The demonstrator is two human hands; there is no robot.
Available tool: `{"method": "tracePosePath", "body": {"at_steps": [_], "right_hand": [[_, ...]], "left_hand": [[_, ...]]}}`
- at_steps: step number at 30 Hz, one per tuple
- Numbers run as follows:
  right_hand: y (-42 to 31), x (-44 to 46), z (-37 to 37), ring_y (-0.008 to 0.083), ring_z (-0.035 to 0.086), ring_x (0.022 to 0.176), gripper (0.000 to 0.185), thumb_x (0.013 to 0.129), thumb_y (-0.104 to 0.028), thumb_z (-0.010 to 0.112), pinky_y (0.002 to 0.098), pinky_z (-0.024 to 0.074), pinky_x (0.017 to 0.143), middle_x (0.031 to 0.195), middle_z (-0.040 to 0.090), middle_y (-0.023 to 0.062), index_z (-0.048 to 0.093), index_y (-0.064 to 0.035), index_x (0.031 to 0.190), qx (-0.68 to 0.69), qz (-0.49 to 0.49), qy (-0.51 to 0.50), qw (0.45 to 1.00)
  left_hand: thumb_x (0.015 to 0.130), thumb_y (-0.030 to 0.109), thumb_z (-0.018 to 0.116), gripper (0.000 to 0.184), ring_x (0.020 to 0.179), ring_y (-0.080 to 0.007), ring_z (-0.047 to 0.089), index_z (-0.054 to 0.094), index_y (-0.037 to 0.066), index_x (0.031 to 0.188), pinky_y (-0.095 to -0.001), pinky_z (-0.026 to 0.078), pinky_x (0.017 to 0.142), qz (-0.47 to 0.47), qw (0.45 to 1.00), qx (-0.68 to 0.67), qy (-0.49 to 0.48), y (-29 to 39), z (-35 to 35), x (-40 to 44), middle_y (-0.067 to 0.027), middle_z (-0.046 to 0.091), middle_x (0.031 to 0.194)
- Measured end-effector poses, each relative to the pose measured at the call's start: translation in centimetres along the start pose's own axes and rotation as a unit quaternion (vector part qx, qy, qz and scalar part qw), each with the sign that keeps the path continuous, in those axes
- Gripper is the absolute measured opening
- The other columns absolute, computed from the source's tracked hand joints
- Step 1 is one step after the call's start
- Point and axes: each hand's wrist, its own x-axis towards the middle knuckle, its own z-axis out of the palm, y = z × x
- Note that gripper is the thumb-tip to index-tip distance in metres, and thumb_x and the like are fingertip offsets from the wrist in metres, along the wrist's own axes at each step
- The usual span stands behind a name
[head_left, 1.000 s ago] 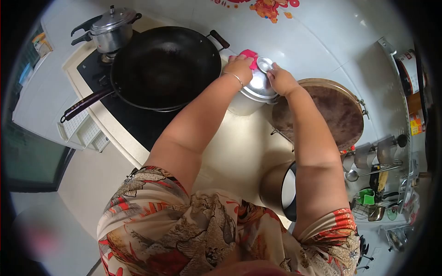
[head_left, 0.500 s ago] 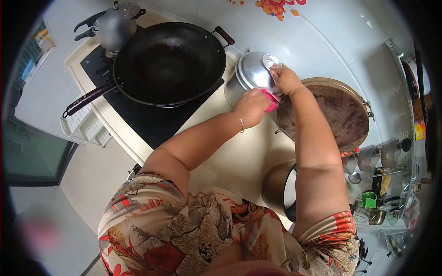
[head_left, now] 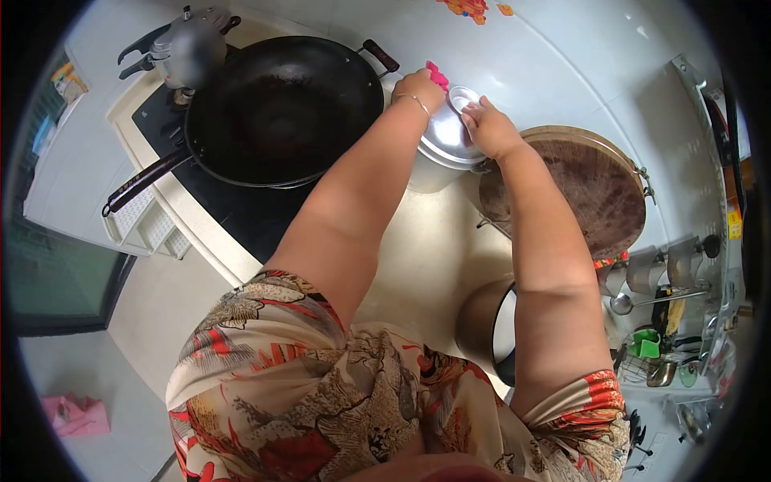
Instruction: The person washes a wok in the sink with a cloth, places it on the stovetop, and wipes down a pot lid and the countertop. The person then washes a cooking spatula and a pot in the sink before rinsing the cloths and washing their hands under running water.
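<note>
A silver metal pot [head_left: 431,171] stands on the counter against the tiled wall, with a shiny domed lid [head_left: 446,132] on top. On the lid's far side, my left hand [head_left: 419,90] is closed around a bright pink cloth [head_left: 438,75], which partly sticks out past the fingers. My right hand [head_left: 490,128] pinches the round pale knob [head_left: 463,98] of the lid from the right, thumb and fingers at its edge. My left forearm hides part of the pot's left side.
A large black wok [head_left: 281,112] sits on the black cooktop [head_left: 233,221] at left, a pressure cooker [head_left: 173,52] behind it. Right of the pot leans a round wooden cutting board [head_left: 574,189]. Another metal pot [head_left: 482,321] stands near my right arm, beside hanging utensils [head_left: 642,301].
My left hand has moved with the pink cloth from the lid's near side to its far side. My right hand stays at the knob, and the view has shifted slightly.
</note>
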Motion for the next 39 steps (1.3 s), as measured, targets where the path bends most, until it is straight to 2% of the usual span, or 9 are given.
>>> {"method": "tracePosePath", "body": {"at_steps": [4, 12, 17, 20, 23, 27, 30, 33, 39], "right_hand": [[0.1, -0.2, 0.3, 0.0324, 0.036, 0.124, 0.028, 0.092, -0.029, 0.040, 0.0387, 0.0351, 0.100, 0.123, 0.052, 0.0081, 0.062, -0.0136, 0.101, 0.014, 0.002, 0.002, 1.000], [0.6, 0.2, 0.6, 0.0336, 0.036, 0.124, 0.029, 0.092, -0.029, 0.040, 0.0392, 0.0364, 0.098, 0.124, 0.051, 0.0086, 0.061, -0.0131, 0.104, -0.012, -0.013, 0.006, 1.000], [0.4, 0.2, 0.5, 0.0349, 0.035, 0.124, 0.030, 0.092, -0.029, 0.039, 0.0391, 0.0349, 0.100, 0.124, 0.051, 0.0095, 0.060, -0.0127, 0.107, 0.013, -0.012, 0.001, 1.000], [0.5, 0.2, 0.3, 0.0351, 0.035, 0.124, 0.031, 0.092, -0.029, 0.039, 0.0389, 0.0340, 0.100, 0.124, 0.051, 0.0099, 0.060, -0.0126, 0.107, 0.014, -0.014, -0.007, 1.000], [0.5, -0.1, 0.3, 0.0342, 0.034, 0.125, 0.031, 0.092, -0.029, 0.038, 0.0383, 0.0335, 0.101, 0.125, 0.050, 0.0094, 0.060, -0.0135, 0.108, 0.037, -0.001, -0.012, 0.999], [-0.2, -0.1, -0.1, 0.0335, 0.034, 0.126, 0.030, 0.092, -0.028, 0.038, 0.0383, 0.0339, 0.101, 0.125, 0.050, 0.0089, 0.060, -0.0140, 0.107, 0.022, 0.002, -0.011, 1.000], [-0.1, -0.1, 0.1, 0.0336, 0.034, 0.125, 0.030, 0.092, -0.028, 0.038, 0.0385, 0.0343, 0.100, 0.125, 0.051, 0.0087, 0.060, -0.0142, 0.107, 0.020, 0.003, -0.002, 1.000], [0.0, 0.1, 0.1, 0.0342, 0.035, 0.125, 0.029, 0.092, -0.027, 0.038, 0.0386, 0.0344, 0.100, 0.124, 0.051, 0.0084, 0.060, -0.0146, 0.107, 0.009, -0.002, -0.002, 1.000], [-0.2, 0.1, 0.3, 0.0354, 0.034, 0.125, 0.030, 0.091, -0.026, 0.042, 0.0383, 0.0334, 0.101, 0.122, 0.052, 0.0104, 0.059, -0.0128, 0.111, 0.049, 0.006, 0.013, 0.999]], "left_hand": [[0.078, 0.019, 0.050, 0.043, 0.103, -0.0324, 0.053, 0.050, 0.005, 0.119, -0.0397, 0.041, 0.090, 0.018, 0.996, 0.053, 0.067, -1.5, 1.3, -3.0, -0.0182, 0.057, 0.110], [0.072, 0.010, 0.060, 0.052, 0.099, -0.0364, 0.051, 0.043, -0.005, 0.119, -0.0423, 0.039, 0.089, 0.178, 0.952, 0.095, 0.229, -3.9, 5.3, -11.7, -0.0200, 0.054, 0.106], [0.071, 0.008, 0.056, 0.034, 0.093, -0.0344, 0.052, 0.056, 0.002, 0.104, -0.0434, 0.043, 0.083, 0.267, 0.963, -0.045, -0.007, -4.1, 7.7, -15.4, -0.0169, 0.055, 0.098], [0.074, 0.005, 0.054, 0.023, 0.084, -0.0270, 0.059, 0.060, 0.002, 0.096, -0.0391, 0.048, 0.075, 0.102, 0.958, -0.267, 0.021, -4.7, 8.9, -15.3, -0.0145, 0.059, 0.091], [0.077, 0.005, 0.055, 0.021, 0.084, -0.0214, 0.060, 0.058, 0.000, 0.097, -0.0316, 0.048, 0.075, -0.033, 0.851, -0.518, 0.073, -2.8, 3.9, -15.3, -0.0153, 0.060, 0.095], [0.079, 0.007, 0.052, 0.032, 0.099, -0.0242, 0.056, 0.054, 0.004, 0.110, -0.0311, 0.044, 0.086, 0.162, 0.910, -0.253, 0.285, -3.4, 0.6, -11.1, -0.0143, 0.057, 0.108], [0.076, 0.009, 0.053, 0.037, 0.108, -0.0325, 0.050, 0.054, 0.005, 0.113, -0.0348, 0.039, 0.093, 0.255, 0.922, -0.160, 0.243, -3.9, 3.2, -7.6, -0.0163, 0.054, 0.113], [0.075, 0.011, 0.054, 0.039, 0.113, -0.0329, 0.046, 0.054, 0.005, 0.113, -0.0360, 0.036, 0.097, 0.277, 0.924, 0.015, 0.263, -3.5, 4.8, -6.1, -0.0152, 0.053, 0.116], [0.076, 0.018, 0.052, 0.030, 0.100, -0.0268, 0.055, 0.063, 0.011, 0.103, -0.0332, 0.042, 0.088, 0.160, 0.982, -0.052, 0.083, -2.1, 2.1, 0.4, -0.0130, 0.060, 0.107]]}}
